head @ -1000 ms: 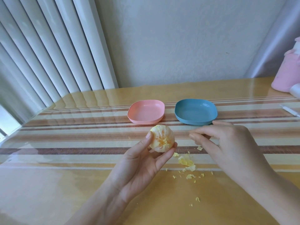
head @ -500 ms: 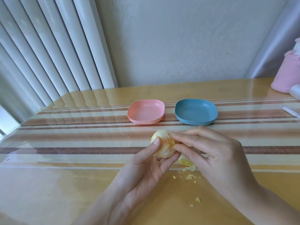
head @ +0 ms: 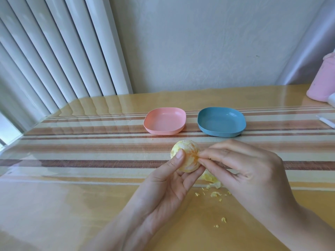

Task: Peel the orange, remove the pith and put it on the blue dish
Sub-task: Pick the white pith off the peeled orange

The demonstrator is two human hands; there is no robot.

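Observation:
A peeled orange [head: 187,156], pale with white pith streaks, is held up above the table by my left hand [head: 168,185], thumb on its front and fingers curled under it. My right hand [head: 243,171] meets the orange's right side, thumb and forefinger pinching at the pith there. The blue dish [head: 221,121] sits beyond the hands, holding nothing. Peel pieces [head: 211,179] lie on the table under my right hand, partly hidden by it.
A pink dish [head: 165,120] stands left of the blue one. Small peel scraps [head: 223,219] dot the glossy table [head: 72,196]. A pink container [head: 322,82] and a white stick [head: 326,122] are at the right edge. Vertical blinds [head: 54,51] line the left.
My right hand has come in from the right of the orange and now pinches at its side. My left hand has kept holding the orange, turning it slightly.

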